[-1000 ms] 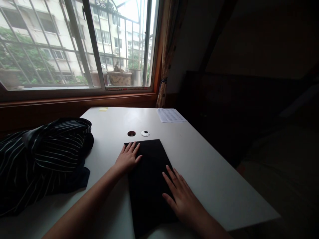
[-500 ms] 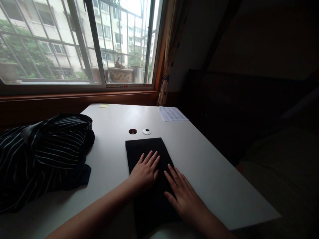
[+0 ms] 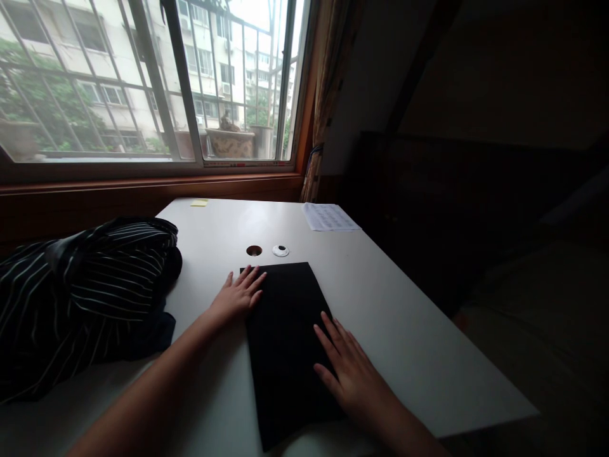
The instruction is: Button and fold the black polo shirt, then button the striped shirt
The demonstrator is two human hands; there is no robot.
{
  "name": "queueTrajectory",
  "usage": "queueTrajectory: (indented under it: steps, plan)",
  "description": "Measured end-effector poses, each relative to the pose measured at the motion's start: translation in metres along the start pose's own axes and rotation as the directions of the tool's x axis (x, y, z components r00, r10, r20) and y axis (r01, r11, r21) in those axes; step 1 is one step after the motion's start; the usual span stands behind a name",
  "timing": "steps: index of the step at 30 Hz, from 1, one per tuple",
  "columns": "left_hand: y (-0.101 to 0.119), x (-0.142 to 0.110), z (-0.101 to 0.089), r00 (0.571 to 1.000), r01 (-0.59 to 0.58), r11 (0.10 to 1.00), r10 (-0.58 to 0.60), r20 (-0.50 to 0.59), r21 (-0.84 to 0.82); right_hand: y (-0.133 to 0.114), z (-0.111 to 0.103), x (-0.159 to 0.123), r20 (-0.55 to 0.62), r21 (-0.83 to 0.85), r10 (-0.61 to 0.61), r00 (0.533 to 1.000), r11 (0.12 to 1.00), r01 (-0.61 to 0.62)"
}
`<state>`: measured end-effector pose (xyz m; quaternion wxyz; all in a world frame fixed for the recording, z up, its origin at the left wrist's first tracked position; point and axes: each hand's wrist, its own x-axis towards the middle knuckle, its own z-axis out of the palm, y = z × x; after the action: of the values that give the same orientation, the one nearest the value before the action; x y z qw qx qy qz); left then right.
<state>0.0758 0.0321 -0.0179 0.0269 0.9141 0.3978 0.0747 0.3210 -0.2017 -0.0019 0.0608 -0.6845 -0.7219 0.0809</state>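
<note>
A black folded cloth (image 3: 285, 330) lies flat on the white table (image 3: 380, 317), long side running away from me. My left hand (image 3: 235, 295) rests flat with fingers spread on the cloth's far left corner, partly on the table. On the cloth's near right edge my right hand (image 3: 345, 368) lies flat, fingers stretched out. Neither hand holds anything.
A heap of dark striped fabric (image 3: 80, 292) covers the table's left side. A round cable hole (image 3: 254, 250) and its white cap (image 3: 280, 251) sit beyond the cloth. A printed sheet (image 3: 328, 217) and a yellow note (image 3: 198, 203) lie near the window. The table's right edge drops into shadow.
My left hand slid from the cloth's far left corner to its middle, then back out to that corner. My right hand stayed in place on the right edge.
</note>
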Motion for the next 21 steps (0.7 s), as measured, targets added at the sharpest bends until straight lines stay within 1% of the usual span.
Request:
queueTrajectory:
  steps: [2, 3, 5, 7, 8, 9, 10, 12, 14, 16, 21]
  plan:
    - [-0.016, 0.0, -0.001, 0.998, 0.063, 0.998, -0.063, -0.031, -0.021, 0.0, 0.0, 0.0, 0.005, 0.008, 0.001, 1.0, 1.0, -0.001]
    - [-0.021, 0.0, -0.001, 0.994, 0.089, 0.995, -0.091, -0.065, -0.039, 0.001, 0.001, 0.0, 0.006, 0.011, 0.001, 1.0, 1.0, -0.001]
    - [-0.024, 0.0, -0.004, 0.979, 0.101, 0.991, -0.114, -0.171, -0.083, 0.001, 0.001, -0.001, 0.006, 0.012, 0.003, 1.0, 1.0, -0.003]
    - [-0.018, -0.001, -0.007, 0.955, 0.031, 0.992, -0.064, -0.288, -0.119, 0.001, 0.001, -0.001, 0.002, 0.012, 0.008, 1.0, 1.0, -0.008]
    - [-0.013, -0.001, -0.009, 0.945, -0.036, 0.99, -0.01, -0.326, -0.134, 0.001, 0.001, -0.001, 0.003, 0.012, 0.01, 1.0, 1.0, -0.01]
    - [-0.007, -0.003, -0.011, 0.938, -0.121, 0.981, 0.063, -0.341, -0.151, 0.001, 0.001, -0.001, 0.002, 0.012, 0.012, 1.0, 1.0, -0.012]
    - [0.0, -0.004, -0.013, 0.931, -0.216, 0.961, 0.149, -0.335, -0.173, 0.001, 0.002, -0.001, 0.001, 0.013, 0.012, 1.0, 1.0, -0.012]
    - [0.012, -0.006, -0.017, 0.903, -0.391, 0.891, 0.323, -0.285, -0.231, 0.001, 0.002, -0.001, -0.001, 0.014, 0.011, 1.0, 1.0, -0.011]
    - [0.021, -0.009, -0.022, 0.868, -0.493, 0.815, 0.438, -0.234, -0.305, 0.002, 0.002, -0.002, -0.006, 0.017, 0.01, 1.0, 1.0, -0.009]
    - [0.025, -0.01, -0.028, 0.856, -0.516, 0.771, 0.479, -0.195, -0.374, 0.002, 0.003, -0.002, -0.013, 0.02, 0.007, 1.0, 1.0, -0.007]
    - [0.022, -0.011, -0.038, 0.874, -0.469, 0.748, 0.469, -0.126, -0.47, 0.003, 0.003, -0.001, -0.01, 0.027, 0.006, 1.0, 1.0, -0.006]
